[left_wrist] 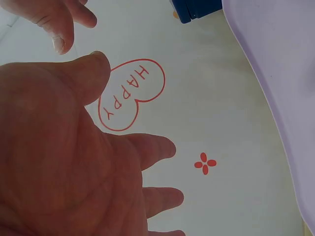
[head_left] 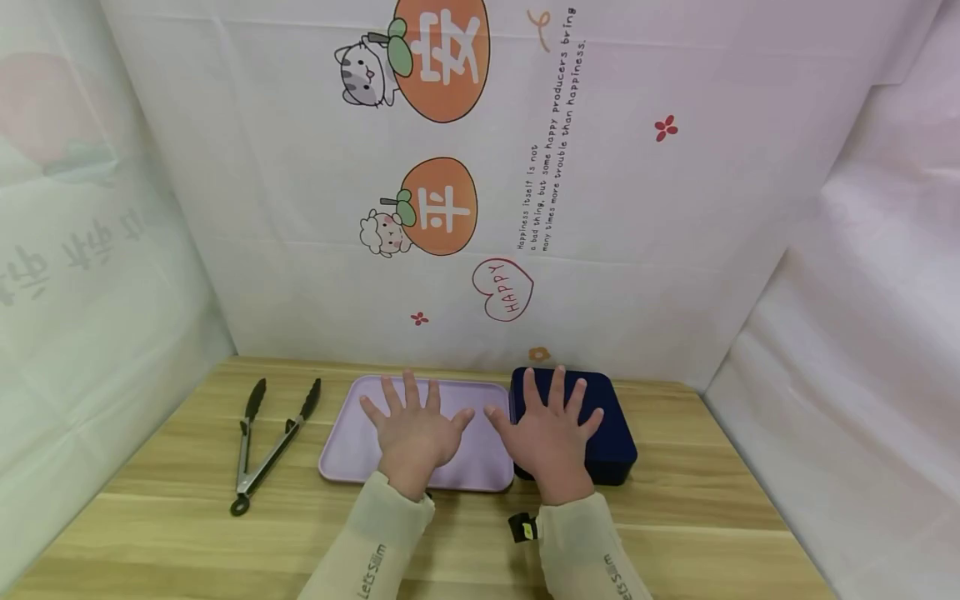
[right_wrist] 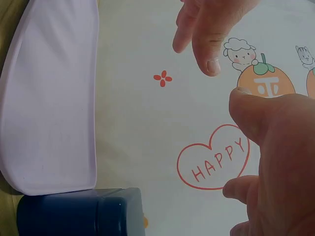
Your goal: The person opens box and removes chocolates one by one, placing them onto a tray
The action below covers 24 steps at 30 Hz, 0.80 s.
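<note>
Pale sleeves [head_left: 378, 529] | left hand [head_left: 416, 433] and right hand [head_left: 551, 437] raised, fingers spread wide | splayed tongs [head_left: 276, 456] toward counter's [head_left: 675, 517] left edge | lilac tray [head_left: 480, 467] under left hand, near back edge | navy box [head_left: 611, 442] under right, just beside tray, same edge | printed cloth [head_left: 600, 283] beyond

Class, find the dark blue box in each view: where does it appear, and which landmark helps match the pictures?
Head: the dark blue box is below centre, to the right, partly covered by the right hand.
Left wrist: top edge, right of centre, cut off.
Right wrist: bottom edge, left side, cut off.
Shared landmark: red HAPPY heart.
</note>
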Available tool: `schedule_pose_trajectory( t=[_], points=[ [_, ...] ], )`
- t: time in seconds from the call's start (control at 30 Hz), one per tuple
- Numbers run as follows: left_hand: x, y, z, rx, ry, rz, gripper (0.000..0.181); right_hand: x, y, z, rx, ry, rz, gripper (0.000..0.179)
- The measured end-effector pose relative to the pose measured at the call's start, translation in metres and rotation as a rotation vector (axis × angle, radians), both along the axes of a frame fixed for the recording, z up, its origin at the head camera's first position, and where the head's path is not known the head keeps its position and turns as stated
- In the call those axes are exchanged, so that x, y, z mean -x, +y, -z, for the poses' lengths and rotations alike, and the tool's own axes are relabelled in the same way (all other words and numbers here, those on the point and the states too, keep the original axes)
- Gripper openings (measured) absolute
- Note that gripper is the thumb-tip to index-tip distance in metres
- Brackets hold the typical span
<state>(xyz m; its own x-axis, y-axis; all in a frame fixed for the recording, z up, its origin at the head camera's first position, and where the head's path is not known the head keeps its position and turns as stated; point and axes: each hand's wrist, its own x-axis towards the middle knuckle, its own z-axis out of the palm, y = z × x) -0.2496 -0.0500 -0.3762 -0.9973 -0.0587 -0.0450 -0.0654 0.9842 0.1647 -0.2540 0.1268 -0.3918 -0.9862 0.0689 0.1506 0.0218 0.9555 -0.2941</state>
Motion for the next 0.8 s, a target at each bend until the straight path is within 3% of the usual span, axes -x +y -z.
schedule_pose_trajectory(
  t=[0.17,0.4,0.57,0.7,0.8],
  points=[
    [0.002,-0.001,0.001,-0.024,0.001,0.005,0.084,0.003,0.002,-0.002,0.003,0.005,-0.004,0.098],
    [0.015,-0.008,-0.001,-0.282,-0.001,0.078,0.081,0.009,0.027,-0.008,-0.022,0.025,-0.018,0.099],
    [0.026,-0.014,-0.004,-0.359,0.024,0.085,0.084,0.013,0.055,-0.017,-0.041,0.04,-0.022,0.101],
    [0.035,-0.015,-0.005,-0.436,0.072,0.134,0.084,0.015,0.074,-0.028,-0.001,0.028,-0.018,0.1],
    [0.043,-0.014,-0.005,-0.53,0.09,0.156,0.08,0.018,0.09,-0.038,0.091,0.01,-0.009,0.095]
  ],
)
